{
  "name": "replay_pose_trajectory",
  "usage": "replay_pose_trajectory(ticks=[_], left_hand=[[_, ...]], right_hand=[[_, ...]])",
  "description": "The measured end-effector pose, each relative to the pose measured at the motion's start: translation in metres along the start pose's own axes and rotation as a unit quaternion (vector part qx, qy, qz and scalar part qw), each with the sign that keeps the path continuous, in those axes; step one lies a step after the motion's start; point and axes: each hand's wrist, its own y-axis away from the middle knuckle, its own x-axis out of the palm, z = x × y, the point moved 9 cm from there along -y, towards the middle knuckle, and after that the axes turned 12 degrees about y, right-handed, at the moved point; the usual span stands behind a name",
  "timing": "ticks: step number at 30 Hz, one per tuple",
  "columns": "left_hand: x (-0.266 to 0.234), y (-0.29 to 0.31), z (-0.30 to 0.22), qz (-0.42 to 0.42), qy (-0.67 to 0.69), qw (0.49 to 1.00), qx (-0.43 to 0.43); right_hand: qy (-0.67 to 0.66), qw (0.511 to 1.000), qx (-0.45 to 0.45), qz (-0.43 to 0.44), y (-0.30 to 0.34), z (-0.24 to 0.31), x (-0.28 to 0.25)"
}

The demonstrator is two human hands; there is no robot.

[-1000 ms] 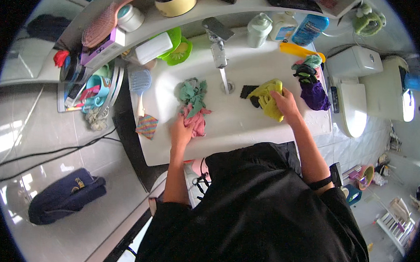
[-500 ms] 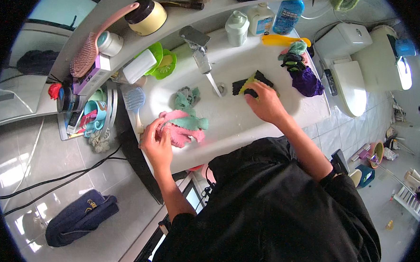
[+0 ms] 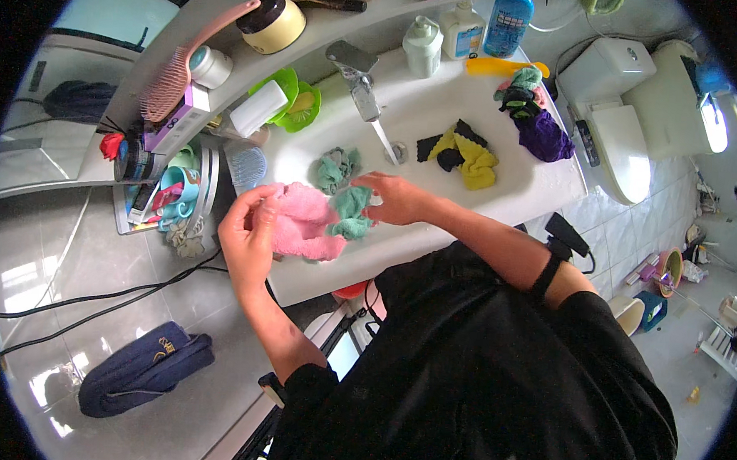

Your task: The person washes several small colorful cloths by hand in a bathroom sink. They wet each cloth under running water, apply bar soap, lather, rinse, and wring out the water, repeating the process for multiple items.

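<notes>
Over the sink (image 3: 441, 121), the left hand (image 3: 248, 228) grips a pink cloth (image 3: 302, 226); the right hand (image 3: 395, 200) pinches a green cloth (image 3: 351, 212) touching it. Yellow-black cloth (image 3: 464, 156) lies far right.

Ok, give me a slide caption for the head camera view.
Over a white sink, the left hand holds a pink cloth while the right hand grips a green cloth.

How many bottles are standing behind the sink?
3. A pale green pump bottle stands just right of the tap, a white bottle next to it, and a blue bottle furthest right. More may be hidden beyond the picture's edge.
</notes>
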Motion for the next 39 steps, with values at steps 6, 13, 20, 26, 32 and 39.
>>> replay_pose_trajectory(ticks=[6, 13, 20, 26, 32, 39], left_hand=[[-0.001, -0.005, 0.001, -0.05, 0.263, 0.96, 0.079], [0.134, -0.011, 0.131, 0.024, 0.384, 0.896, -0.224], [0.186, -0.008, 0.17, 0.037, 0.225, 0.965, -0.127], [0.195, -0.014, 0.244, -0.132, 0.557, 0.742, -0.348], [0.2, -0.059, 0.243, -0.074, 0.49, 0.821, -0.283], [0.204, -0.054, 0.202, -0.099, 0.102, 0.984, -0.11]], right_hand=[[-0.508, 0.812, 0.274, 0.09, 0.0, -0.036, 0.047], [-0.775, 0.583, 0.224, 0.097, -0.009, -0.06, 0.052], [-0.781, 0.577, 0.238, 0.023, -0.032, -0.105, 0.047], [-0.573, 0.735, 0.335, 0.135, -0.033, -0.106, 0.036], [-0.628, 0.709, 0.32, -0.013, -0.047, -0.121, 0.007], [-0.691, 0.674, 0.24, -0.105, -0.057, -0.122, 0.006]])
